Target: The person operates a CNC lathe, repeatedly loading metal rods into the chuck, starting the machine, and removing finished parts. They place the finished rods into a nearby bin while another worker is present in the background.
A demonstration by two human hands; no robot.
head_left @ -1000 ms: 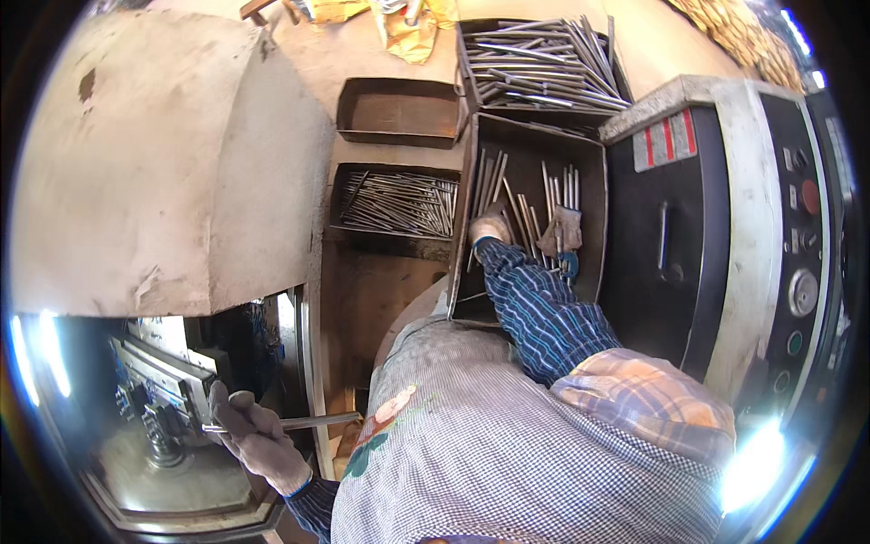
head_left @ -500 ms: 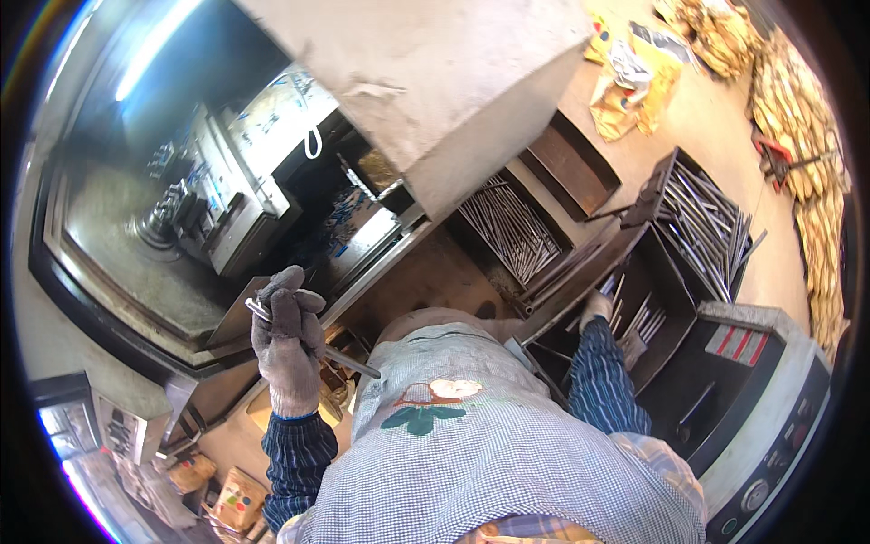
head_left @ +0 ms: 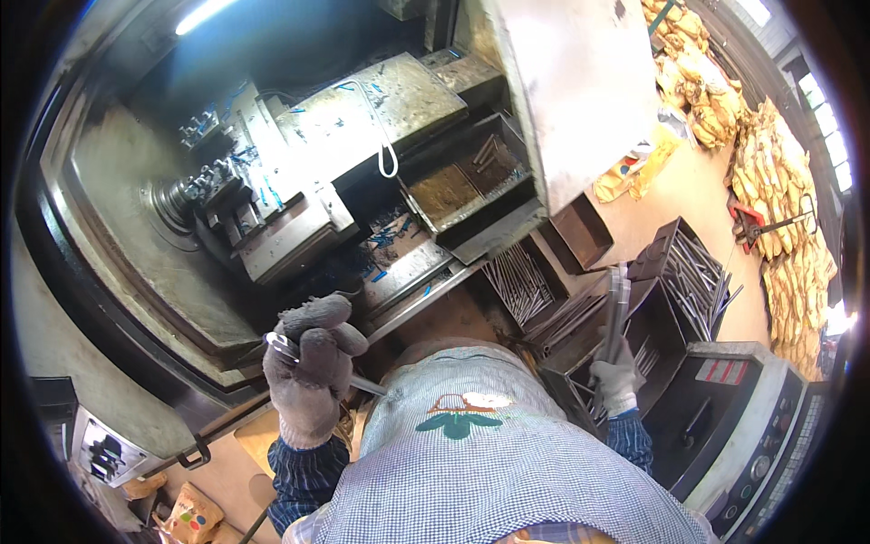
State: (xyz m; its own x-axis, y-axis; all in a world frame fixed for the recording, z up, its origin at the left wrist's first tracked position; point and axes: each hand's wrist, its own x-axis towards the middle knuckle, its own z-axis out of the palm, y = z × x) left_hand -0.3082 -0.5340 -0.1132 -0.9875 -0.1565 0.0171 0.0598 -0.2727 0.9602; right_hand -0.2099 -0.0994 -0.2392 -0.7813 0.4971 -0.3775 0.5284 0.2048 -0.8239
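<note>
In a grey-and-white work glove, my left hand (head_left: 310, 381) is closed around a metal rod (head_left: 368, 386). One end of the rod pokes out by the thumb side, and the other points toward my apron. My right hand (head_left: 618, 379), also gloved, grips a few metal rods (head_left: 618, 313) that stick up from the fist; their exact number is hard to tell. Below and around that hand is a dark metal box (head_left: 663, 313), with more rods lying inside. My left hand is in front of the opening of a lathe (head_left: 172, 207).
A pale machine door (head_left: 589, 82) stands at the top centre. Rods fill a metal bin (head_left: 693, 281) at right and a tray (head_left: 521, 286) near the middle. A control panel (head_left: 752, 444) is at lower right. Yellow sacks (head_left: 766, 208) are stacked at far right.
My right hand has come up out of the box, with metal rods now showing in its grip. My left hand still holds its rod. The view has shifted, showing more of the lathe's interior.
</note>
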